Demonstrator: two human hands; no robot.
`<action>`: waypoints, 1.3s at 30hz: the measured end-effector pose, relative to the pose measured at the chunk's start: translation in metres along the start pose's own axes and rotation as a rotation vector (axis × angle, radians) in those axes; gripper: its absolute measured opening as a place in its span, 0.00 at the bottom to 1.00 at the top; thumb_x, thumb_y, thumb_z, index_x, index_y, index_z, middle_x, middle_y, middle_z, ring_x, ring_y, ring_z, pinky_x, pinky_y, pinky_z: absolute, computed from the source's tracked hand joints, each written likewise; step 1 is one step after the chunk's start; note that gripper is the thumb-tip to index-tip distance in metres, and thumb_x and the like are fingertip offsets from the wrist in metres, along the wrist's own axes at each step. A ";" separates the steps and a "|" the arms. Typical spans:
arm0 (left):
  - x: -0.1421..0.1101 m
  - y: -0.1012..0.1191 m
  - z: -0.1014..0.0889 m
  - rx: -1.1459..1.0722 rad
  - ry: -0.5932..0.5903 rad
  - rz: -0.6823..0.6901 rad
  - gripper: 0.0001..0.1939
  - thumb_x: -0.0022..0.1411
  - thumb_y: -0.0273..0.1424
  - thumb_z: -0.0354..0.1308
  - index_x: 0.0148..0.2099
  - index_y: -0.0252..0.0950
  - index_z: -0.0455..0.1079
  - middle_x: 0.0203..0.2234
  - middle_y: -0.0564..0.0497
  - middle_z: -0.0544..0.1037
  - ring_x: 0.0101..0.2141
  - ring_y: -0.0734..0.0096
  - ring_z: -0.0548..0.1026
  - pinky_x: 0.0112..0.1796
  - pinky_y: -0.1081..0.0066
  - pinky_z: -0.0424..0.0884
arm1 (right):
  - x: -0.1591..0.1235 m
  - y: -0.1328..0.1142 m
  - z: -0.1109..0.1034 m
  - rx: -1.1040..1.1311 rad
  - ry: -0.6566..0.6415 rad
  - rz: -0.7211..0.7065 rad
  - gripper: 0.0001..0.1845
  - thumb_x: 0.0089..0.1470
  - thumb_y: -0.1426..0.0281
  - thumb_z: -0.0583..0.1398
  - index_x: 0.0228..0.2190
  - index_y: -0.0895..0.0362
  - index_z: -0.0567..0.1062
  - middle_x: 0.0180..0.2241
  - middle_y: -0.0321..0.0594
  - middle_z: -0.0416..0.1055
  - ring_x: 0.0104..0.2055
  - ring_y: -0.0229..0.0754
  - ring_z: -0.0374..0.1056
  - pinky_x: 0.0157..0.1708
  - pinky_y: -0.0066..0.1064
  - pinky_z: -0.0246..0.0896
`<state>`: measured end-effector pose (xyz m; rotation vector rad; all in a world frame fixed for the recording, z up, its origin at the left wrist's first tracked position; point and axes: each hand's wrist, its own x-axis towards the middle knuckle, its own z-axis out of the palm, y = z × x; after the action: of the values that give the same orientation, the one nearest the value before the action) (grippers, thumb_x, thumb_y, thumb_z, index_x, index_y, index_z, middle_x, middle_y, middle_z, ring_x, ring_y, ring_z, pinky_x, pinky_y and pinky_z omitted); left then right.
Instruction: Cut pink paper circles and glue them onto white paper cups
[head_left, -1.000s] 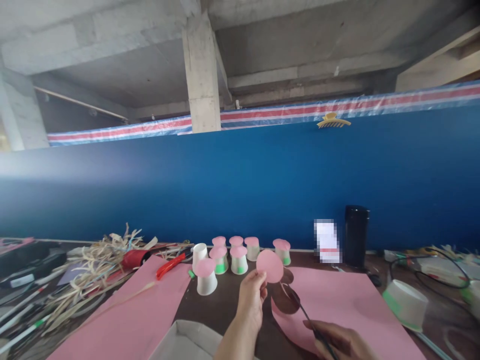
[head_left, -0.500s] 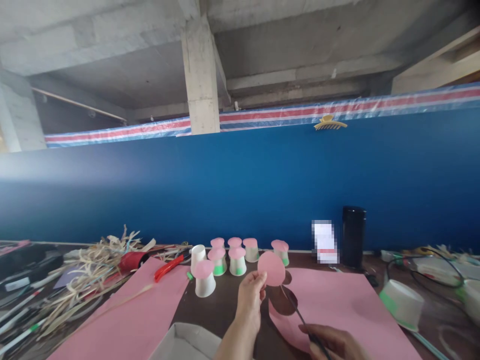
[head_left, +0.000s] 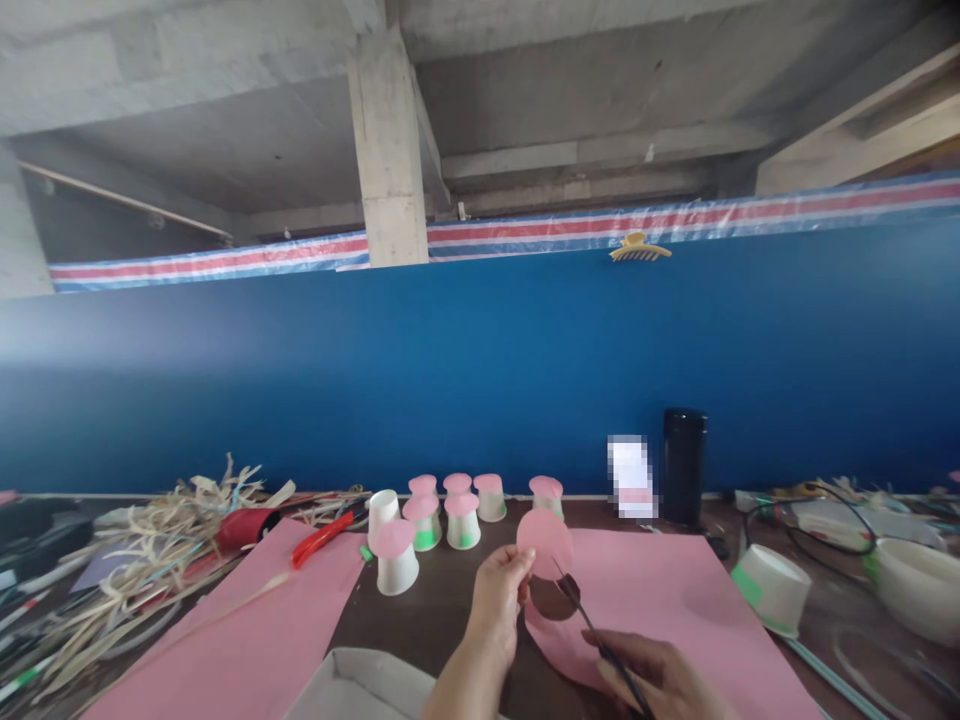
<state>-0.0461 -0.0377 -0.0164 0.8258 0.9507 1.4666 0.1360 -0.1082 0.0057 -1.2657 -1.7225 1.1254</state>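
My left hand [head_left: 504, 590] pinches a round piece of pink paper [head_left: 543, 538] between thumb and fingers, above the table. In my right hand [head_left: 652, 665] is a slim dark pair of scissors [head_left: 592, 628], its tip at the lower edge of the pink circle. Beneath both hands lies a pink paper sheet [head_left: 667, 590] with a round cut-out in it. Behind my left hand stand several upturned paper cups [head_left: 463, 528], topped with pink paper discs. One white cup [head_left: 383, 510] has no disc visible on top.
At left lie another pink sheet [head_left: 247, 610], a red-handled tool [head_left: 322, 540] and a heap of pale strips [head_left: 180, 540]. A black cylinder [head_left: 684, 465] stands by the blue partition [head_left: 450, 380]. Right of the sheet are a tilted cup [head_left: 776, 590] and a bowl [head_left: 919, 590].
The scissors' tip has moved up to the held paper circle, overlapping its lower edge. My left hand still pinches the circle. The view has shifted slightly to the right.
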 end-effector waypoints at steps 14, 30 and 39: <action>-0.002 -0.008 0.008 0.046 -0.047 -0.008 0.18 0.44 0.42 0.64 0.24 0.35 0.61 0.12 0.60 0.60 0.14 0.84 0.55 0.18 0.78 0.48 | 0.004 0.008 -0.003 -0.024 -0.004 -0.038 0.28 0.46 0.52 0.59 0.43 0.56 0.78 0.37 0.42 0.79 0.43 0.55 0.71 0.39 0.33 0.67; 0.001 -0.011 0.008 0.076 -0.049 0.007 0.18 0.44 0.41 0.64 0.22 0.35 0.60 0.11 0.60 0.59 0.13 0.84 0.54 0.18 0.77 0.47 | 0.004 0.012 -0.001 0.051 0.012 -0.042 0.29 0.45 0.52 0.59 0.43 0.60 0.78 0.30 0.42 0.78 0.31 0.48 0.72 0.30 0.31 0.66; -0.001 -0.012 0.007 0.079 -0.055 0.012 0.18 0.46 0.42 0.63 0.22 0.35 0.60 0.10 0.60 0.59 0.14 0.83 0.54 0.18 0.77 0.48 | 0.003 0.005 0.000 0.043 0.028 -0.024 0.29 0.44 0.52 0.60 0.42 0.58 0.79 0.31 0.43 0.78 0.37 0.51 0.71 0.36 0.32 0.67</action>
<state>-0.0347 -0.0373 -0.0243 0.9270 0.9686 1.4167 0.1371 -0.1047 0.0015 -1.2268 -1.6798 1.1194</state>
